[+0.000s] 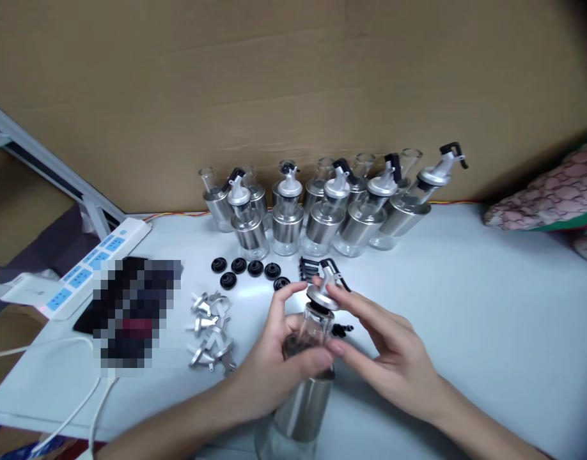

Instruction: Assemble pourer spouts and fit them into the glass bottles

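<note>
A glass oil bottle (303, 409) with a brushed-metal sleeve stands tilted in front of me. My left hand (293, 358) is wrapped around its shoulder and neck. On top of the neck sits a silver pour spout (322, 295) with a black lever cap. My right hand (384, 348) is closed at the bottle's top, fingertips against the spout and thumb beside the neck. Behind my hands lie small black pins (309, 269) in a row and a little cluster of black parts (341, 330). To the left are loose silver spout tops (211, 329) and black stopper discs (238, 266).
Several bottles fitted with spouts (322, 223) stand in a row at the back, with open-necked bottles (217, 204) behind them. At left are a power strip (96, 265) and a blurred dark object (135, 313). A patterned cloth item (547, 185) sits at right; cardboard (293, 83) rises behind.
</note>
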### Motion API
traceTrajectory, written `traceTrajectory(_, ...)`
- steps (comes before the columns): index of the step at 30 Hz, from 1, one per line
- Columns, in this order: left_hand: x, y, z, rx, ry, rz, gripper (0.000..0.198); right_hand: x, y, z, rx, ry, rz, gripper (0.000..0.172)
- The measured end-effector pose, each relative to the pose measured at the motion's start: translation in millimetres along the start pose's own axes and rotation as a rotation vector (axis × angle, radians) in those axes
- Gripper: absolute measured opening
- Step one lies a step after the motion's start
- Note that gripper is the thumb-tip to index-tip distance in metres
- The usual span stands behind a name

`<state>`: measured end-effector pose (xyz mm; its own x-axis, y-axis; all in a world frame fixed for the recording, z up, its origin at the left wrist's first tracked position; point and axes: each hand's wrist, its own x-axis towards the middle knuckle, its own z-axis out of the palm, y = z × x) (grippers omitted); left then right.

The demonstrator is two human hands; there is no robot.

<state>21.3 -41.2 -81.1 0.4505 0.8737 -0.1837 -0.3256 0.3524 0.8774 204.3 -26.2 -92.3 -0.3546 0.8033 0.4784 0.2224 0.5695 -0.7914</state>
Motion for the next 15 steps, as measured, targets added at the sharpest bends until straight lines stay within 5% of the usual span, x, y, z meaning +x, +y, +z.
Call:
traceTrajectory(4, -3.5, 8.0, -0.9, 0.135, -0.077, -0.003, 0.104, -2.4, 0.0, -1.7, -0.008, -0.016, 0.04, 0.063)
traceTrajectory(15, -5.2, 8.9, 6.0, 0.183, -0.043, -0.006, 0.076, 1.6, -0.8, 4.4, 0.127, 0.028, 0.095, 0.051)
